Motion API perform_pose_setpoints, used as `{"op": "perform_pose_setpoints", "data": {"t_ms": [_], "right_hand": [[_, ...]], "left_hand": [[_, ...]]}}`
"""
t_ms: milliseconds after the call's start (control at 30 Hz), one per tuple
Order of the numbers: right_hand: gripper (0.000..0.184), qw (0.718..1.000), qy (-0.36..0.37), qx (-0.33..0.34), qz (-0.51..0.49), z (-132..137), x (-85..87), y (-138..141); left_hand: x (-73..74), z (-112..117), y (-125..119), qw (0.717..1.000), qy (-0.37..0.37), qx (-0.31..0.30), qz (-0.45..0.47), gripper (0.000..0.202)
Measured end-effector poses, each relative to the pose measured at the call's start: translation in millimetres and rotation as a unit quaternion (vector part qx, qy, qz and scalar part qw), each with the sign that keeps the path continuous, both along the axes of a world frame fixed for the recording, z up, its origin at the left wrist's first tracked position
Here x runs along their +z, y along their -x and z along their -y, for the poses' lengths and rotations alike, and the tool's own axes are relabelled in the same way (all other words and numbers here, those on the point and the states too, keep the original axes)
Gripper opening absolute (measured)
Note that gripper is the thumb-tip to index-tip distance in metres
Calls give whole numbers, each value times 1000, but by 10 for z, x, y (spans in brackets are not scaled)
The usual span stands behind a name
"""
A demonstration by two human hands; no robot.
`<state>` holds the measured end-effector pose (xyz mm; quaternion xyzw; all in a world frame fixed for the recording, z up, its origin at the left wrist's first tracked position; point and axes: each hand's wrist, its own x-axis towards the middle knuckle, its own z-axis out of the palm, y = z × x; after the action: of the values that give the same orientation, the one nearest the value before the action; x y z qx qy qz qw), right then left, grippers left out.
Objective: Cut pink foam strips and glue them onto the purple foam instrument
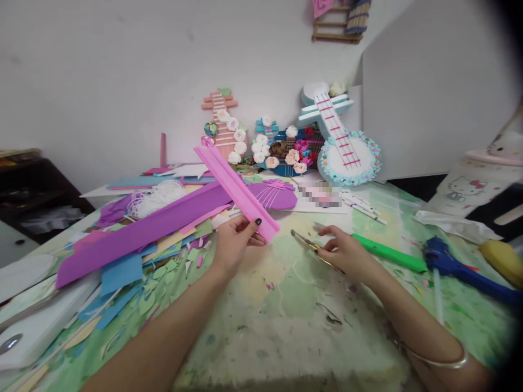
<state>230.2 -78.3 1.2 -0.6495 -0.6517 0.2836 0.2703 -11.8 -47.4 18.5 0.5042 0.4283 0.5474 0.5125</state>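
Note:
My left hand (235,245) pinches the lower end of a long pink folded strip (232,185), which looks like foam sheet or crepe paper. The strip slants up and away to the left, above the table. Over the table's middle, my right hand (345,251) has its fingers around the gold handles of a pair of scissors (304,239), whose blades point left, a short way from the strip's near end. Behind the strip lies a purple pipa-shaped craft piece (281,196) with white strings. A long purple sheet (139,239) stretches across the left side.
Blue and green paper scraps (122,269) cover the left of the table. Several finished instrument models, one a white-and-blue one (343,147), lean on the wall. At right are a green utility knife (390,253), a blue glue gun (469,272) and a tumbler (469,185).

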Motion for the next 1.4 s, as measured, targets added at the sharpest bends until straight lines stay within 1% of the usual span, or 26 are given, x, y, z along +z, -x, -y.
{"op": "perform_pose_setpoints", "data": {"t_ms": [67, 133, 233, 300, 367, 433, 500, 567, 700, 800, 933, 1033, 1133, 1200, 1300, 1400], "right_hand": [[39, 997, 12, -17, -80, 42, 50, -11], [45, 984, 23, -6, -179, 91, 125, 44], [46, 942, 45, 48, -330, 145, 283, 219], [43, 924, 65, 89, -365, 146, 394, 352], [41, 923, 85, 131, -352, 114, 476, 462], [39, 926, 102, 167, -323, 63, 506, 537], [38, 928, 114, 189, -300, 13, 481, 579], [37, 928, 120, 198, -292, -20, 420, 594], [36, 925, 123, 198, -301, -30, 294, 578], [35, 922, 123, 200, -307, -13, 242, 547], [37, 922, 132, 192, -308, -2, 212, 518], [39, 920, 134, 191, -316, 1, 208, 520], [41, 925, 125, 183, -309, 8, 216, 546], [41, 930, 108, 178, -303, 15, 223, 571], [39, 936, 80, 174, -296, 21, 226, 598], [39, 932, 91, 169, -308, 20, 210, 596]], "left_hand": [[2, -20, 16, 1000, 8, 3, 5, 27], [-1, -36, 26, 1000, 8, -5, 10, 26], [-10, -46, 24, 999, 10, -28, 12, 26], [-10, -38, 13, 999, 13, -45, 8, 26], [1, -21, -1, 998, 14, -58, 1, 25], [19, -1, -11, 998, 9, -68, -9, 24], [35, 13, -18, 997, -4, -75, -16, 23], [41, 19, -22, 996, -17, -80, -24, 21], [35, 26, -34, 994, -23, -94, -50, 19], [39, 37, -48, 993, -19, -100, -57, 19], [44, 50, -67, 992, -24, -99, -70, 20], [31, 57, -79, 991, -30, -110, -71, 20], [2, 57, -87, 990, -36, -121, -67, 20], [-19, 55, -89, 990, -42, -119, -58, 25], [-41, 53, -92, 993, -37, -105, -30, 43], [-46, 55, -91, 995, -27, -91, -14, 49]]}}
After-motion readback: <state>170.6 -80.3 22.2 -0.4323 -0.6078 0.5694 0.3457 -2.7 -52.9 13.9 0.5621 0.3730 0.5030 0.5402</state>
